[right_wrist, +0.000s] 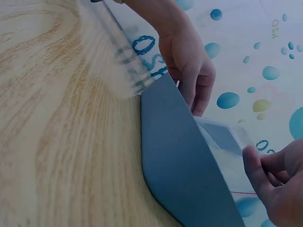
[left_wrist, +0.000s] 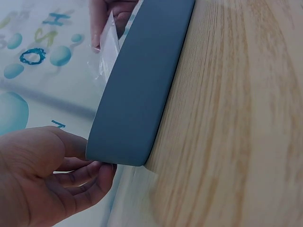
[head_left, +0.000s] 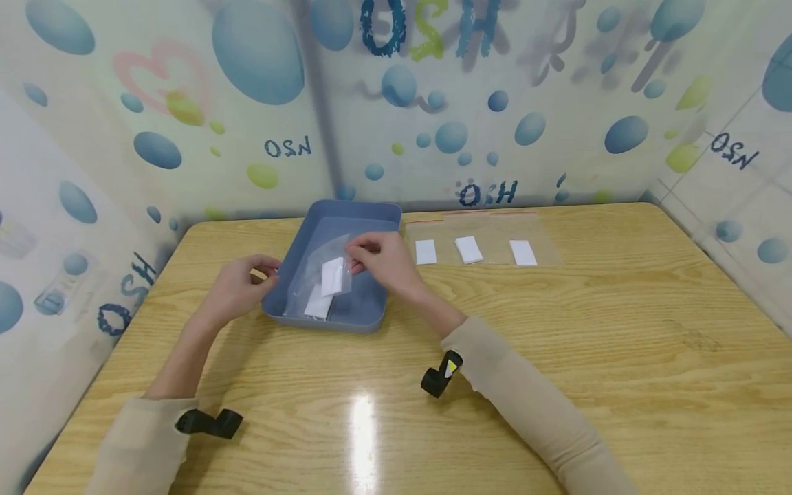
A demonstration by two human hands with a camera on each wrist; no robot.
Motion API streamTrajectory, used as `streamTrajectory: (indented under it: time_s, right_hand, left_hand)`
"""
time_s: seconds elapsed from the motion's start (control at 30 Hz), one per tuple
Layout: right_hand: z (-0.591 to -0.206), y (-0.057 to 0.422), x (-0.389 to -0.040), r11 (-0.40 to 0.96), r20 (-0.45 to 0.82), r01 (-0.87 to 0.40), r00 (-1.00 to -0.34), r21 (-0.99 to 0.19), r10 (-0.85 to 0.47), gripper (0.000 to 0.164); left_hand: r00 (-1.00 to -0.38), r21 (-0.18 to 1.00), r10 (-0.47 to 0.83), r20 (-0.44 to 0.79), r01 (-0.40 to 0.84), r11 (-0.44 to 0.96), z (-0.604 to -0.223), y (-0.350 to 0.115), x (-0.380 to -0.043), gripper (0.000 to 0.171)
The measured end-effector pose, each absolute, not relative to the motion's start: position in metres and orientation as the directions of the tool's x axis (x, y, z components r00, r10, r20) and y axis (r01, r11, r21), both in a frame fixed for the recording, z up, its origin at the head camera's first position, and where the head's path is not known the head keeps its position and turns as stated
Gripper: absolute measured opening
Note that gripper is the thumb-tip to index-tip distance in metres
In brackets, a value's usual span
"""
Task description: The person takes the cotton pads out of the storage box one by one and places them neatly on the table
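My right hand (head_left: 383, 261) pinches the edge of a clear plastic bag (head_left: 342, 254) between thumb and fingertips, over the blue-grey tray (head_left: 371, 322). A white card (head_left: 333, 276) shows through the plastic. Lower down, a second white card (head_left: 318, 302) shows, partly overlapped by the first. My left hand (head_left: 240, 289) is at the tray's left side, fingers loosely bent, fingertips right at the rim. The left wrist view shows this hand (left_wrist: 52, 175) beside the tray's corner, part of its fingers hidden behind the wall.
To the right of the tray, flat clear bags (head_left: 489, 253) with red strips along the top lie at the table's back edge, each with a white card such as this one (head_left: 468, 249). The wood table (head_left: 557, 344) meets a patterned wall covering (head_left: 452, 165) behind.
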State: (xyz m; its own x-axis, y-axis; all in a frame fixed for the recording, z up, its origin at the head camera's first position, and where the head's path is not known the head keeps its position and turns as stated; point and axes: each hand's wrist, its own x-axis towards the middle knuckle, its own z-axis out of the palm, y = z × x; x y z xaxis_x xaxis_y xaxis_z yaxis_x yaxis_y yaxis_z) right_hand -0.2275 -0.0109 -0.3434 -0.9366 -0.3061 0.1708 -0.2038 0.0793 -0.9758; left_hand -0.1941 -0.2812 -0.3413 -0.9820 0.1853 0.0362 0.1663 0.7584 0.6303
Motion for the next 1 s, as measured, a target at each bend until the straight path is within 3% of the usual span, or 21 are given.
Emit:
streamTrajectory:
  time_s: [1.0]
  right_hand:
    - [-0.321,0.029,-0.224,0.203,0.187,-0.233,-0.957,-0.951,-0.222,0.015]
  left_hand:
    - [-0.984,0.628,0.179,0.024,0.154,0.763,-0.341,-0.280,-0.194,0.032]
